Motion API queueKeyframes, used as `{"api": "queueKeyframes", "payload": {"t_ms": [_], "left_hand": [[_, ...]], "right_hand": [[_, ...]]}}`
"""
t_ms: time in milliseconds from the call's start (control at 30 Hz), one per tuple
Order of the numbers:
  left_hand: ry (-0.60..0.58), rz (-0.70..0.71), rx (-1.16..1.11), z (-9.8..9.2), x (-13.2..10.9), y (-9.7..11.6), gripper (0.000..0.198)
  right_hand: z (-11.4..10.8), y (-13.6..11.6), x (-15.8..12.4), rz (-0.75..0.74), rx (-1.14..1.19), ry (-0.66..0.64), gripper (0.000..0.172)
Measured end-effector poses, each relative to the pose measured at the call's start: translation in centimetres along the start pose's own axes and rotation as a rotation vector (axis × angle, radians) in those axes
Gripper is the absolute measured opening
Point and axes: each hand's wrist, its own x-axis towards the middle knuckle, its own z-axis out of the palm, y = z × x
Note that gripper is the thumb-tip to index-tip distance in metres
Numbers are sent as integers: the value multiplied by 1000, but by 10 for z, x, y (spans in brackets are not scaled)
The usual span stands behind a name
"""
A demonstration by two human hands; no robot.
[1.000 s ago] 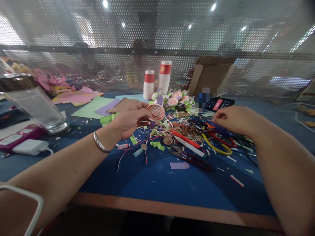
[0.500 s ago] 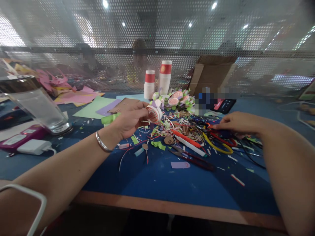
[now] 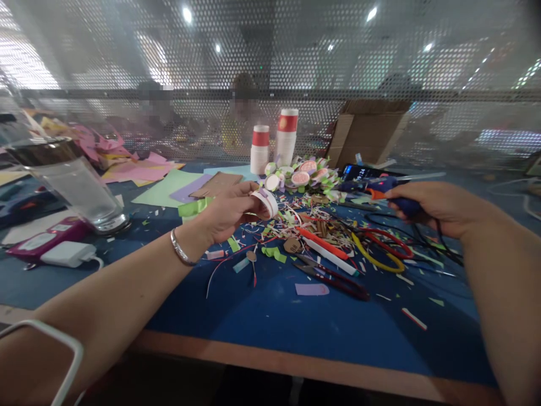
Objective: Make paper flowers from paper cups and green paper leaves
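Observation:
My left hand [image 3: 230,211] pinches a short white paper-cup ring [image 3: 267,204] with a bit of purple on it, held above the table. In my right hand [image 3: 439,206] is a blue hot glue gun [image 3: 382,184] with an orange trigger; its nozzle points left and a clear glue stick [image 3: 425,177] sticks out at the back. Behind the ring lies a heap of paper-cup pieces [image 3: 301,179] with green and purple strips. Under both hands are paper scraps, an orange-red pen [image 3: 323,242], a white pen [image 3: 332,256], dark-handled scissors [image 3: 338,282] and scissors with red and yellow handles [image 3: 376,259].
Two stacks of paper cups [image 3: 260,158] stand at the back, beside a cardboard box [image 3: 369,132]. A phone [image 3: 363,172] lies behind the glue gun. Leftward are coloured paper sheets [image 3: 163,189], a glass jar [image 3: 80,192] and a purple power strip [image 3: 48,242]. A perforated screen [image 3: 296,67] borders the table.
My right hand has lifted the glue gun from among the tools and cables. My left hand has turned the cup ring, so its red-patterned face no longer shows.

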Motion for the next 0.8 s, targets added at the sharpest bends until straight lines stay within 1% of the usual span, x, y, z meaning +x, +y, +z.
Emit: {"api": "queueKeyframes", "payload": {"t_ms": [67, 133, 300, 367, 500, 600, 800], "left_hand": [[-7, 0, 5, 1, 0, 0, 15], [-8, -5, -2, 1, -1, 0, 16], [14, -30, -19, 3, -1, -1, 17], [6, -31, -25, 4, -2, -2, 16], [1, -44, -38, 6, -2, -3, 17], [1, -48, -39, 7, -2, -3, 17], [2, -39, -40, 8, -2, -2, 17]], "right_hand": [[1, -6, -6, -41, 109, -16, 24], [3, -11, -14, -75, 197, -58, 23], [8, -19, -32, -162, 431, -230, 25], [11, -19, -35, -168, 504, -292, 23], [17, -16, -36, -165, 484, -391, 19], [20, -14, -35, -169, 464, -457, 23], [32, -15, -44, -110, 533, -548, 27]]}}
